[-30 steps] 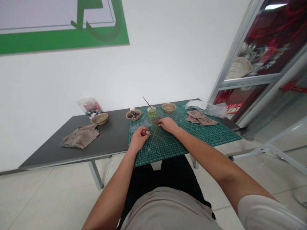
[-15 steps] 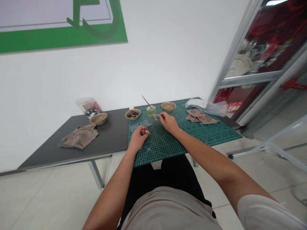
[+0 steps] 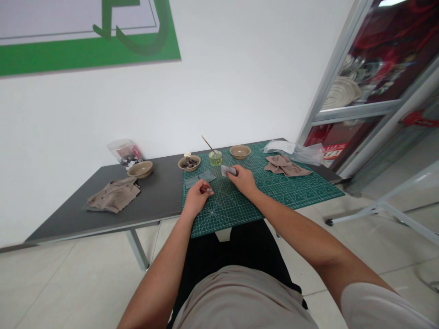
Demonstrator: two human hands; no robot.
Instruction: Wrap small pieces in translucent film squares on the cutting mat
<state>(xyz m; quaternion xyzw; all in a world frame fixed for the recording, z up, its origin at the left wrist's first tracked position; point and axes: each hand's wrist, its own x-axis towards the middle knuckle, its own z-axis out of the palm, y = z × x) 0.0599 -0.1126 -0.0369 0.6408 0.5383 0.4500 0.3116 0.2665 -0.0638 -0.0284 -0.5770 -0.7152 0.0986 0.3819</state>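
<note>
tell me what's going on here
Someone's left hand pinches a tiny pale piece, too small to identify, while their right hand holds a small grey sheet. Both hands are over a green cutting mat. Beyond them stand a clear jar with a stick in it and a bowl of dark pieces.

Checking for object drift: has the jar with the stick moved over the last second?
No, no visible shift either way: the jar keeps its spot on the mat.
</note>
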